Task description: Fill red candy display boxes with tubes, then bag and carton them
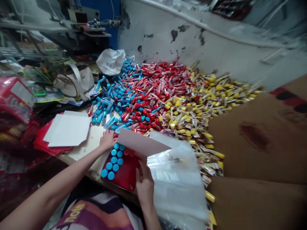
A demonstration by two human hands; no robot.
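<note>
In the head view, the right hand (144, 187) grips a white card (141, 143) narrowly, its fingers curled over the lower edge above a red card (127, 174). The left hand (107, 141) sits open at the card's far corner. Blue-capped tubes (112, 163) lie in rows left of the right fingers, a plastic bag (177, 182) to their right.

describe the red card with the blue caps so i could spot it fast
At the table's front edge, below the big heap of red, blue and yellow tubes, lies a red card. Only it carries neat rows of blue caps, half covered by a white sheet.
</note>
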